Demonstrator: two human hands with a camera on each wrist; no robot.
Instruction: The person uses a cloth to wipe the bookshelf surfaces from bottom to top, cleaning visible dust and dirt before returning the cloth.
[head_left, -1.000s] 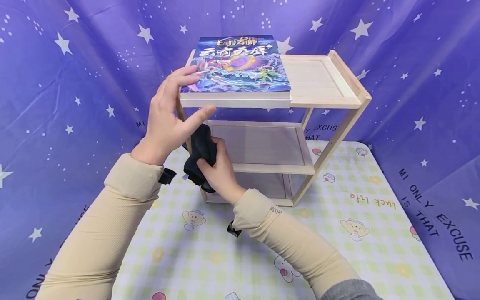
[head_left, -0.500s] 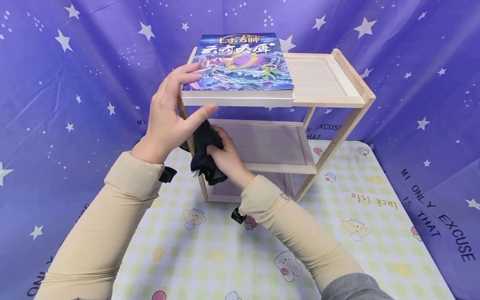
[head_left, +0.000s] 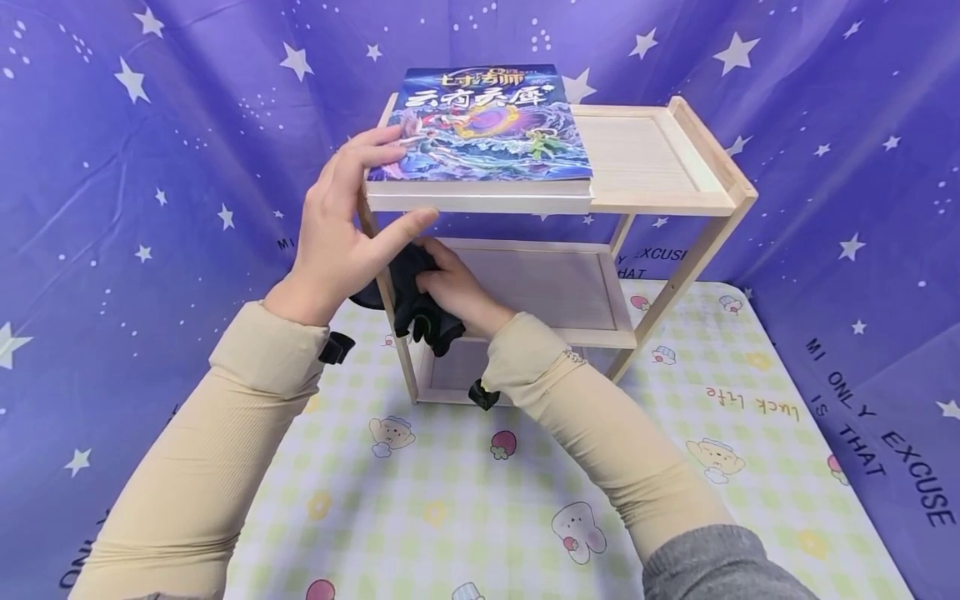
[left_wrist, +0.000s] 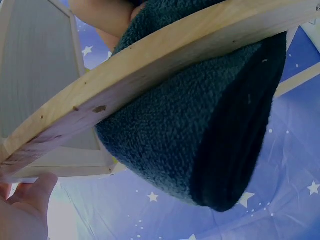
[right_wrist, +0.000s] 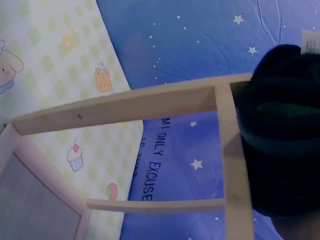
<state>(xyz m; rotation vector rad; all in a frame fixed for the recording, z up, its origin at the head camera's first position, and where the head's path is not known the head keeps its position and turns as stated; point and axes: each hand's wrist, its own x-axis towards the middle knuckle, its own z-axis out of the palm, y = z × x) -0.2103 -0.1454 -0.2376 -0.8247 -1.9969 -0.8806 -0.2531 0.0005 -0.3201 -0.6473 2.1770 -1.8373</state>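
My right hand (head_left: 463,293) grips a bunched dark cloth (head_left: 420,304) at the left end of a wooden shelf rack (head_left: 675,200). The cloth has a rough, towel-like weave in the left wrist view, where its folded end (left_wrist: 165,132) hangs past the rack's side post. A pale tag (right_wrist: 311,42) sticks out of it in the right wrist view. My left hand (head_left: 335,225) rests at the rack's top left corner, its fingertips on a blue picture-covered book (head_left: 487,137) and its thumb stretched along the front edge.
Below the top board lie a middle shelf (head_left: 551,287) and a bottom shelf (head_left: 457,375). The rack stands on a checked cartoon tablecloth (head_left: 450,483). A purple star-patterned curtain (head_left: 150,250) surrounds the back and sides.
My right hand has moved up and slightly right with the cloth, and part of the cloth now shows left of the post. The left hand stays on the corner.
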